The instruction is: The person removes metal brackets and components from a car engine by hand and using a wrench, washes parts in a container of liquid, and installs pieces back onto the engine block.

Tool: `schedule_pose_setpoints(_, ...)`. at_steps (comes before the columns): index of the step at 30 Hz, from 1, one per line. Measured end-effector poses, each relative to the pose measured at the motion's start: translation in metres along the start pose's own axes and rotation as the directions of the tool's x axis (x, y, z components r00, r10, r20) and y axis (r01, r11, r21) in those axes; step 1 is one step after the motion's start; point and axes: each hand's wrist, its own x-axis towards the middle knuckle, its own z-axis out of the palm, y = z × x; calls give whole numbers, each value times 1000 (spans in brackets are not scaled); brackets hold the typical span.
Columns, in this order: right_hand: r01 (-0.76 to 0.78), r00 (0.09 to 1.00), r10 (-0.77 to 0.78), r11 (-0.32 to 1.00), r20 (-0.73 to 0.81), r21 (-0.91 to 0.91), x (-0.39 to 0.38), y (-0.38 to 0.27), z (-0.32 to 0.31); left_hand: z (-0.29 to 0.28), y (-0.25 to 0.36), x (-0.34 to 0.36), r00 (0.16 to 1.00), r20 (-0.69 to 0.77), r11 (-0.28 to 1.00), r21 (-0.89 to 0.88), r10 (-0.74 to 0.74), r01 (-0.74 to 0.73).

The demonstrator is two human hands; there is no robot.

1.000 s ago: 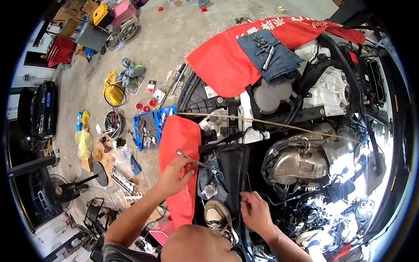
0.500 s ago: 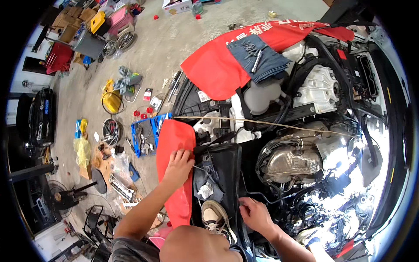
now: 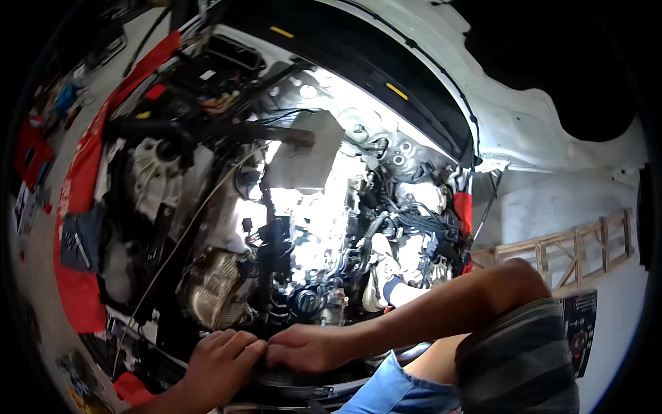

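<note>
I look into a car's open engine bay. My left hand and my right hand lie knuckle to knuckle at the bay's near edge, fingers curled. They meet at the foot of a black upright part. What lies between the fingers is hidden. My right forearm comes in from the right, bent at the elbow, with a grey striped sleeve below it. A ribbed metal heat shield sits just beyond my left hand.
A pale square box stands in the middle of the bay. A red cloth drapes the left fender, with a dark blue cloth holding tools on it. A thin rod slants across. The raised white hood arches above; a wooden frame leans at right.
The view has swung from the floor and fender onto the engine bay. My hands, apart before, now touch at the bay's near edge. The thin tool in my left hand is no longer seen.
</note>
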Motion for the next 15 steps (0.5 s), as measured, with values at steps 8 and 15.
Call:
schedule_pose_setpoints(8, 88, 612, 318, 883, -724, 461, -119, 150, -204, 129, 12, 139, 989, -44, 987, 88, 140, -136)
schedule_pose_setpoints(15, 172, 753, 331, 735, -569, 656, -71, 232, -322, 230, -11, 245, 862, -348, 896, 114, -369, 429)
